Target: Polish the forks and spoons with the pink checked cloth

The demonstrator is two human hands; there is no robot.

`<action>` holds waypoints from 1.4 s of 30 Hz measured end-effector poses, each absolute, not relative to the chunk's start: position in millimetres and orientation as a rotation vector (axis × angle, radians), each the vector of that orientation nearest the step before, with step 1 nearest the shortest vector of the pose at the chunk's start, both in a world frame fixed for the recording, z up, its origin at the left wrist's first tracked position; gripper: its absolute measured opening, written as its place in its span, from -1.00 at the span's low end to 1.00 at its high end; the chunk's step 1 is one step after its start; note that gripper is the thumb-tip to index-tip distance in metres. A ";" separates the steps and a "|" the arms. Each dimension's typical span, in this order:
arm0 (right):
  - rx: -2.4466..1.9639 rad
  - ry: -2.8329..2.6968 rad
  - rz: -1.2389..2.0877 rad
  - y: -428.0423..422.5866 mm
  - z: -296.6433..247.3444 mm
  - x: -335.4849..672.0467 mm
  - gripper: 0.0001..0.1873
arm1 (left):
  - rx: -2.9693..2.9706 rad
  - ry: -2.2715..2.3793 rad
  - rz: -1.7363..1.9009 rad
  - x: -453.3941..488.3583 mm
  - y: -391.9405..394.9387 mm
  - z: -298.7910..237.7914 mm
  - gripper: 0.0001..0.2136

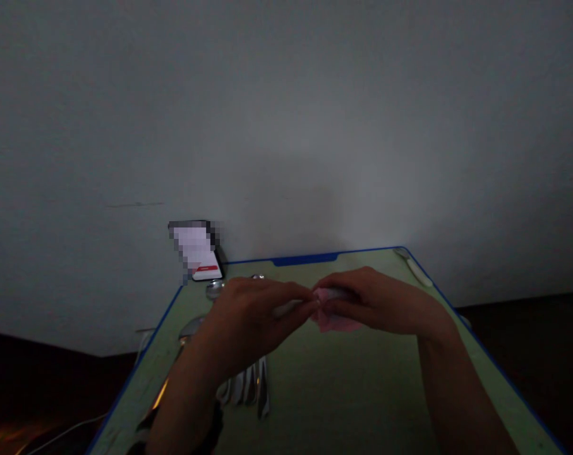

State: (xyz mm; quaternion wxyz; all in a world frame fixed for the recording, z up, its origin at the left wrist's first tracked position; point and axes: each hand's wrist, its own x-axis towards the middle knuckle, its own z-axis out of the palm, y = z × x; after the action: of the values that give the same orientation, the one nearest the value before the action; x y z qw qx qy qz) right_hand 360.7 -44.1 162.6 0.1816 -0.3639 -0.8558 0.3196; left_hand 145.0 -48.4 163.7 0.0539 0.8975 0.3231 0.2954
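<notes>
My left hand [262, 309] is closed in a pinch above the table. A pale, smooth, narrow piece [287, 308] shows between its thumb and fingers; its kind is hidden. My right hand [362, 297] is closed on a pink cloth [338, 323], which is folded between thumb and fingers and hangs a little below them. The fingertips of both hands meet at the cloth's left edge. Under my left wrist, several metal cutlery handles [251, 385] lie side by side. Spoon bowls [215, 289] show beyond that hand, and a larger metal utensil [191, 327] lies left of it, partly covered by my forearm.
The green table [333, 392] has a blue rim and stands against a grey wall [305, 126]. A phone [198, 249] with a lit screen leans at the far left corner. Near the far right corner lies a utensil with a white handle [419, 272]. A white cable [63, 433] runs at lower left.
</notes>
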 end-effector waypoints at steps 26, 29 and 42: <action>-1.107 -2.466 0.695 -35.7 159.2 363.7 -0.74 | 2.642 1.344 0.685 147.7 -52.6 167.6 -0.75; -1.120 -2.468 0.708 -35.3 159.0 362.8 -0.70 | 2.682 1.322 0.737 148.8 -53.9 167.7 -0.72; -1.099 -2.444 0.700 -35.6 162.8 366.3 -0.79 | 2.746 1.250 0.818 150.6 -54.3 163.3 -0.77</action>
State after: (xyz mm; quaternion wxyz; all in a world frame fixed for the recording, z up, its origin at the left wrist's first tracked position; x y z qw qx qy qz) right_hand 366.3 -35.6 162.8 0.1847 -0.3901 -0.8672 0.2484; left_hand 150.6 -54.3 163.3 0.0076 0.8784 0.3998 0.2617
